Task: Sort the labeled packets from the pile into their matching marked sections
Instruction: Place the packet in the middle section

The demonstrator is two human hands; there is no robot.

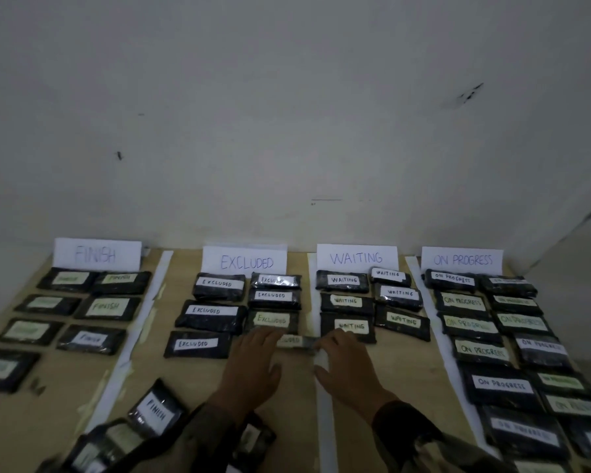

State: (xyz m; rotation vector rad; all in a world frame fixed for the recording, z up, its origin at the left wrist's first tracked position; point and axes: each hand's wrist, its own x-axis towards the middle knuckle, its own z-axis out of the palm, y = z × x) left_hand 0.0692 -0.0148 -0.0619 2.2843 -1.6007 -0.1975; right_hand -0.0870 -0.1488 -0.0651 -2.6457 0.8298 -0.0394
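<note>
Two hands settle a packet point(296, 342) into the lowest place of the right-hand column under the EXCLUDED sign point(244, 261), just beside the white strip point(321, 387) that borders the WAITING section point(357, 257). The left hand point(255, 360) lies flat over the packet's left end and the right hand point(347, 361) touches its right end. On both, the fingers are stretched out and the thumbs spread to the side, so neither hand curls round the packet.

We judge the packet light and somewhat soft, a flat bundle in glossy wrap that could slide under the fingertips. It is probably best taken by its two short ends or long edges, clear of the paper label. The gloss suggests a slippery skin, so a gentle press should be enough to square it up.

The packet is dark, oblong and low, with a pale label on top. Only the last letters of the label show between the hands, and they seem to match its neighbours. More packets wait in the pile point(144, 425) at the near edge of the table point(406, 387).
</note>
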